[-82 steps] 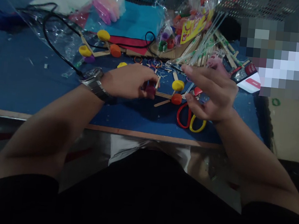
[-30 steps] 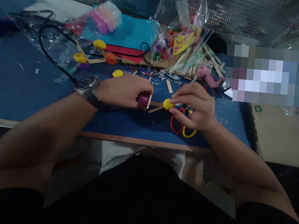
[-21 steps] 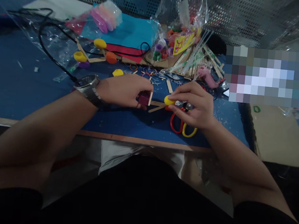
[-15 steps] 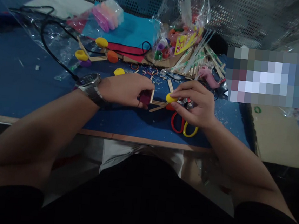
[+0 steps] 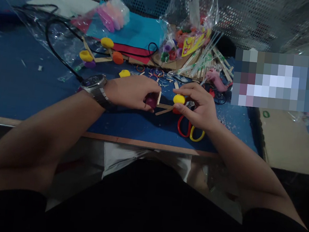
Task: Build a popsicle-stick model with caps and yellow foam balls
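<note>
A small frame of wooden craft sticks [image 5: 165,106] lies between my hands. My left hand [image 5: 135,91] is closed around its left end, fingers on a dark purple bottle cap [image 5: 151,100] beside an upright stick. Between the thumb and fingers of my right hand [image 5: 199,105] is a yellow bottle cap [image 5: 179,99], at the right end of the sticks. An orange cap [image 5: 176,110] shows just below it, partly hidden. Scissors [image 5: 184,127] with red and yellow handles lie under my right hand.
A similar stick-and-cap piece [image 5: 103,59] stands at the back left, near a loose yellow cap [image 5: 124,73]. Behind are a plastic bag of caps [image 5: 174,48], a pink glue gun [image 5: 216,79], a black cable [image 5: 47,34] and blue sheets [image 5: 140,30]. Cardboard [image 5: 288,140] lies right.
My right hand has shifted slightly left, and its fingers now sit differently on the yellow cap, showing more of it. My left hand keeps its hold. The whole view has shifted slightly.
</note>
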The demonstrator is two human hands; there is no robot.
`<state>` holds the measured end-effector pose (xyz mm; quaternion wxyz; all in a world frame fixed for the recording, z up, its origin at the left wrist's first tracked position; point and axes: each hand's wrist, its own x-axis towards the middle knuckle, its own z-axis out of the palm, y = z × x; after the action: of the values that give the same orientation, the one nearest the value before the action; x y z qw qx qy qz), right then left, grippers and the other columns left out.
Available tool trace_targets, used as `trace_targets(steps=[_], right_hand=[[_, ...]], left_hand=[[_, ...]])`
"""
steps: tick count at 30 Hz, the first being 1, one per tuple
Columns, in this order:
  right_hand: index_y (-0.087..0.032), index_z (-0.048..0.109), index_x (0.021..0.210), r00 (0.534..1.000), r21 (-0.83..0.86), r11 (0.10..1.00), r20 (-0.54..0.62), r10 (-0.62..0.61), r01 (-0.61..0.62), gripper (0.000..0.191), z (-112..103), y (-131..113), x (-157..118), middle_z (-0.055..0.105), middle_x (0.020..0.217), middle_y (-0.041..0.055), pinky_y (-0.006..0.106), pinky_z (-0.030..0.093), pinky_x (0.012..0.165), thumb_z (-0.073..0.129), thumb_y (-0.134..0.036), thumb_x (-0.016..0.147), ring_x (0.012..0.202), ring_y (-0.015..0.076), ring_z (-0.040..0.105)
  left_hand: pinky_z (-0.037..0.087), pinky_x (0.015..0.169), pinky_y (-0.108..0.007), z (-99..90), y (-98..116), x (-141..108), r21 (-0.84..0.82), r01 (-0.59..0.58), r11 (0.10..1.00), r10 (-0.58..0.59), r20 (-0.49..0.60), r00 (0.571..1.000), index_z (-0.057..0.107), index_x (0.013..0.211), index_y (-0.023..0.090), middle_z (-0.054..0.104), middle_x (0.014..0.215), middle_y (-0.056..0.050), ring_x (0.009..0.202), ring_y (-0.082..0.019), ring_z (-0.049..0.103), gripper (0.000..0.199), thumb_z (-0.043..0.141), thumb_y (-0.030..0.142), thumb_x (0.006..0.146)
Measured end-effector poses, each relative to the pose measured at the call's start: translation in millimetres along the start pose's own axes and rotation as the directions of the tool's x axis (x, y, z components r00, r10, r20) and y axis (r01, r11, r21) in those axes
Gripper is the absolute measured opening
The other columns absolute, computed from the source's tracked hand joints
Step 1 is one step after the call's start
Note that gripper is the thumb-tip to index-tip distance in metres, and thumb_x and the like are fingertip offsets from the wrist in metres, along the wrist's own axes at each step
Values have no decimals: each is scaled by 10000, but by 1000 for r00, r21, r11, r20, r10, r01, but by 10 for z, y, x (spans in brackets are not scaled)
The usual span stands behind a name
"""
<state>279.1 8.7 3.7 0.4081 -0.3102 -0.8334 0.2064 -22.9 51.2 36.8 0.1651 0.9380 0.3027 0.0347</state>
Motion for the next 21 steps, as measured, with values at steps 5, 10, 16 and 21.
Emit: trace_targets(steps=[5, 10, 16, 21], right_hand=[[-324, 891, 1378, 1000, 6, 1000, 2, 13, -13, 550, 24, -5, 18, 847, 1295, 94, 502, 687, 997, 880, -741, 1021, 1145, 310, 797], [-288, 920, 1201, 999, 5, 999, 11, 36, -36, 506, 35, -10, 32, 847, 1241, 94, 521, 644, 1089, 879, -757, 1016, 1142, 302, 793], [-295, 912, 1261, 999, 8, 999, 18, 44, -44, 540, 37, 16, 33, 842, 1289, 101, 537, 634, 1126, 895, -766, 996, 1193, 318, 790], [-287, 906, 1125, 998, 22, 998, 22, 55, -56, 501, 55, 36, 35, 854, 1223, 96, 526, 656, 1083, 911, -766, 978, 1133, 315, 801]], left_hand=[[461, 804, -314, -3, 4, 1, -13, -13, 1000, 13, -9, 1000, 757, 1025, 221, 816, 1065, -48, 942, -235, 736, 185, 862, 318, 908], [471, 808, -308, -14, 6, -3, 6, 1, 1000, -1, 16, 1000, 784, 1072, 213, 831, 1126, -53, 967, -237, 753, 184, 841, 303, 922], [468, 793, -301, -10, 3, -5, 0, -10, 1000, 10, 1, 1000, 781, 1061, 217, 838, 1107, -60, 968, -230, 750, 187, 842, 332, 927], [470, 779, -303, -9, 8, -8, 15, -9, 1000, 9, 1, 1000, 772, 1037, 222, 813, 1047, -42, 914, -217, 740, 160, 796, 322, 914]])
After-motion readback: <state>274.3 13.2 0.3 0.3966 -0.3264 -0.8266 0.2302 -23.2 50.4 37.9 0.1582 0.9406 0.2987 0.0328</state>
